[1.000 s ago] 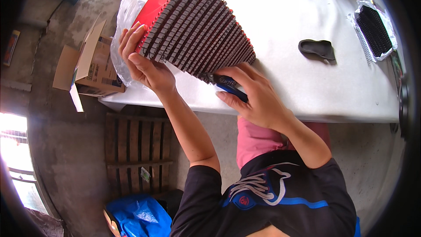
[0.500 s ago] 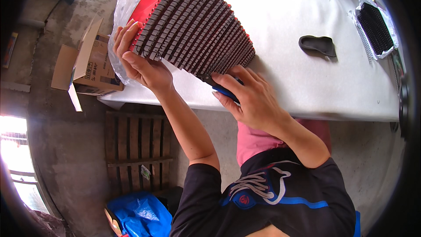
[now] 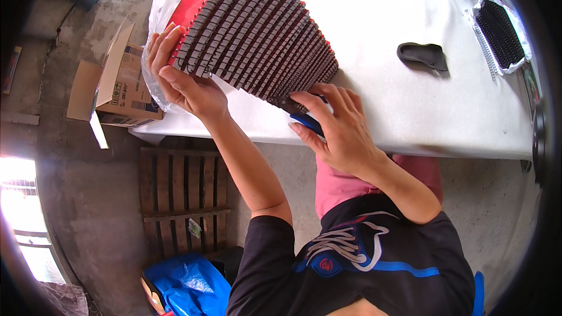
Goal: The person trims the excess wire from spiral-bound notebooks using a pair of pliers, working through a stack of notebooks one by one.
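A red panel (image 3: pixel 196 6), its face covered with rows of small grey blocks (image 3: pixel 252 29), stands tilted over the table. My left hand (image 3: pixel 190 85) grips its lower left edge, thumb on the near side and fingers behind on the red part. At the panel's bottom corner, my right hand (image 3: pixel 345 123) is closed round a blue-handled tool (image 3: pixel 307 123) with a dark head. The tool's head meets the lowest rows of blocks; its exact kind is partly hidden by my fingers.
The white-covered table (image 3: pixel 374 0) bears a dark shoe-sole-shaped piece (image 3: pixel 422 57) and, at right, black strips in a white tray (image 3: pixel 497 32). An opened cardboard box (image 3: pixel 126 82) and clear plastic bag (image 3: pixel 155 41) are at left. Below lie a wooden pallet (image 3: pixel 181 199) and blue bag (image 3: pixel 193 284).
The panel has shifted slightly left and up with my left hand. My right hand and the blue-handled tool have turned a little, staying at the panel's bottom corner.
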Demonstrator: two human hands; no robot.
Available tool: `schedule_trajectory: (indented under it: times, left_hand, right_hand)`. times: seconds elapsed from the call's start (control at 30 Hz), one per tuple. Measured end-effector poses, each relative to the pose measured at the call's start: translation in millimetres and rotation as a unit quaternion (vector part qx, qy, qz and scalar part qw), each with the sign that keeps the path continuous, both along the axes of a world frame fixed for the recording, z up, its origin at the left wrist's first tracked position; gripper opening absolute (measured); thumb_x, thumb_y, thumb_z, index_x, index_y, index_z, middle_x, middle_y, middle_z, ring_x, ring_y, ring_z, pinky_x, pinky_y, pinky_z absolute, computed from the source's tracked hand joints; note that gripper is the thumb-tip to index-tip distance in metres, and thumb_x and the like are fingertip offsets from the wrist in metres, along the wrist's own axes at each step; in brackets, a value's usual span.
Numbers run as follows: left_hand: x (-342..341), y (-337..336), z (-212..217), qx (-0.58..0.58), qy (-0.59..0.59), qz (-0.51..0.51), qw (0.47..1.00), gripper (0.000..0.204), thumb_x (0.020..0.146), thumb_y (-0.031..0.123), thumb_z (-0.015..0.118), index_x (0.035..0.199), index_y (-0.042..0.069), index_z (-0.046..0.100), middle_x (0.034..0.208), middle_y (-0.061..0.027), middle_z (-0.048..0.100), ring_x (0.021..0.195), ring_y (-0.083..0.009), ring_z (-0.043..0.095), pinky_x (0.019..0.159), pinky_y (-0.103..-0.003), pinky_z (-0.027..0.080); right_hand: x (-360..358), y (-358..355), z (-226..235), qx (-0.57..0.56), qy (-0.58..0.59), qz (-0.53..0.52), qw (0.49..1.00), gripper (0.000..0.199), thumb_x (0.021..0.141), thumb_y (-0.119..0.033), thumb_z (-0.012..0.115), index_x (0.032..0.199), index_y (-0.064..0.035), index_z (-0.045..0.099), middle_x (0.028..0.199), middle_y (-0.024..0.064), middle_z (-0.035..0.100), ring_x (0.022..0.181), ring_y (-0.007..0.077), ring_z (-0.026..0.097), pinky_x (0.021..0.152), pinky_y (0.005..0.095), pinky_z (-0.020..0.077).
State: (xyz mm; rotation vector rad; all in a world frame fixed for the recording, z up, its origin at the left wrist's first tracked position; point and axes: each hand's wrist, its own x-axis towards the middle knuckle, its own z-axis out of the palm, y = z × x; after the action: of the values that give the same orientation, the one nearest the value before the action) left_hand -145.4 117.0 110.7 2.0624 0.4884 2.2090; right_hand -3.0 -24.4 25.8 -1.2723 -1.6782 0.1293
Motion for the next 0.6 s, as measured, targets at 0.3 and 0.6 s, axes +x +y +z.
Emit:
schedule_trajectory:
  times: [0.3, 0.6]
  left_hand:
    - [4, -3, 0, -0.006, -0.009, 0.011, 1.0, 0.049, 0.099, 0.039, 0.023, 0.101, 0.004, 0.057, 0.102, -0.0067, 0.06, 0.112, -0.0221, 0.046, 0.105, -0.043, 0.031]
    - [-1, -1, 0, -0.027, -0.029, -0.003, 0.999, 0.051, 0.099, 0.042, 0.025, 0.103, 0.003, 0.058, 0.104, -0.0065, 0.059, 0.116, -0.0228, 0.045, 0.104, -0.043, 0.031]
  right_hand:
    - [8, 7, 8, -0.295, 0.345, 0.25, 0.855, 0.029, 0.087, -0.03, 0.058, 0.108, -0.0095, 0.055, 0.094, 0.0079, 0.056, 0.082, 0.0251, 0.058, 0.069, 0.0364, 0.0451]
    - [5, 3, -15, -0.014, 0.076, 0.042, 0.996, 0.035, 0.085, -0.032, 0.06, 0.115, -0.0131, 0.052, 0.102, 0.0094, 0.052, 0.095, 0.0265, 0.051, 0.084, 0.0415, 0.0375]
